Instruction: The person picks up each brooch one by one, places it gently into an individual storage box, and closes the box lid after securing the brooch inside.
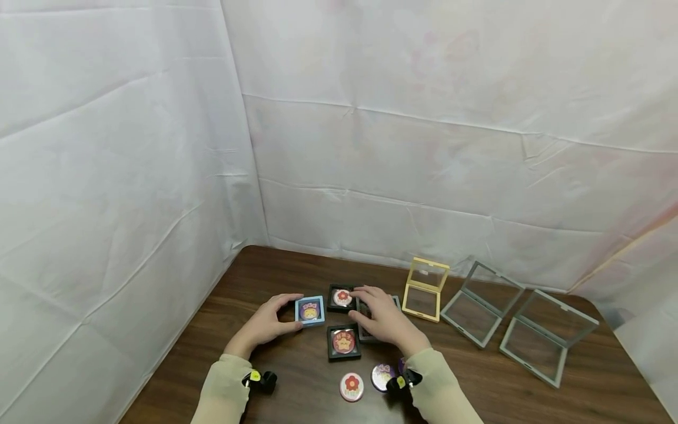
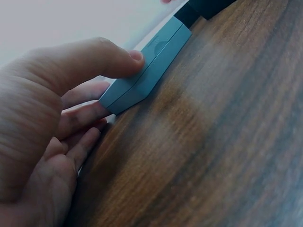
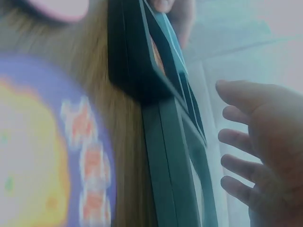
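My left hand [image 1: 266,324] holds a small light-blue display frame [image 1: 313,323] by its left end. In the left wrist view the thumb [image 2: 120,61] presses one side and the fingers lie at the other. A purple and yellow round badge [image 1: 310,311] shows inside it. My right hand [image 1: 384,318] hovers over a dark grey frame [image 1: 366,337], partly covering it, near a black frame [image 1: 331,306] with a red-flower badge. In the right wrist view its loosely bent fingers [image 3: 239,142] hold nothing. Below stands another black frame [image 1: 344,357] with a red star badge [image 1: 344,341].
Loose badges lie nearer the front: a red-flower one [image 1: 352,387], a white and purple one [image 1: 382,377], and a purple one partly hidden by the right wrist. To the right stand an opened yellow frame [image 1: 422,287] and two opened grey frames [image 1: 479,341]. White cloth [image 1: 371,147] hangs behind the table.
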Demonstrator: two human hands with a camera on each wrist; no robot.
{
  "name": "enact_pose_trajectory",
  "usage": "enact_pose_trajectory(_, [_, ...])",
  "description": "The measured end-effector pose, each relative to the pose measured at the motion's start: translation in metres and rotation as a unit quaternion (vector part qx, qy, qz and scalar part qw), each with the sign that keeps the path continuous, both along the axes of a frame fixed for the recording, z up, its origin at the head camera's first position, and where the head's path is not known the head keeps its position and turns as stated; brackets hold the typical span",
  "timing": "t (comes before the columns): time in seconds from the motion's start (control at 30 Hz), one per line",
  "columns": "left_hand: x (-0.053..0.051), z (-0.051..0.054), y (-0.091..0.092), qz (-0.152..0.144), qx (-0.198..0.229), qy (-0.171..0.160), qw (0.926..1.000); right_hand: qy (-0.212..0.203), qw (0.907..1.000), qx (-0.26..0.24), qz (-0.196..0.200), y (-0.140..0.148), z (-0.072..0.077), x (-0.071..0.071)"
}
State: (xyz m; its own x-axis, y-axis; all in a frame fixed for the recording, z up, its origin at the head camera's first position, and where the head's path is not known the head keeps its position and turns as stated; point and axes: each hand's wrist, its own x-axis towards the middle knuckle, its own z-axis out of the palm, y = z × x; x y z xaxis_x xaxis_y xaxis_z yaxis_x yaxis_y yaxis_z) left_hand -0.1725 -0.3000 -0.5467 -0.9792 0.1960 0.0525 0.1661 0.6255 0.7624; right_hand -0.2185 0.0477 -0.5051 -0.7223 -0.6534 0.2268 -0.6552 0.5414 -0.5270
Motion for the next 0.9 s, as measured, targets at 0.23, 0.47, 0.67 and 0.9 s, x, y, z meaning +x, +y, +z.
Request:
enact_pose_trajectory(0.23, [0.0, 0.0, -0.005, 0.003, 0.006, -0.003, 1.0, 0.033, 0.994, -0.079, -0.068, 0.043, 0.0, -0.005])
enact_pose_trajectory(0.47, [0.002, -0.001, -0.01, 0.008, -0.001, -0.004, 1.0, 0.011, 0.975, -0.142, -0.171, 0.095, 0.003, -0.013])
enact_pose_trajectory(0.67, [0.003, -0.001, -0.014, 0.021, 0.001, -0.002, 0.9998, 0.002, 0.9467, -0.143, -0.288, 0.127, -0.001, -0.023])
enact_pose_trajectory(0.9, [0.005, -0.001, -0.017, 0.019, 0.002, -0.001, 0.9998, -0.006, 0.9288, -0.163, -0.333, 0.14, -0.011, -0.034])
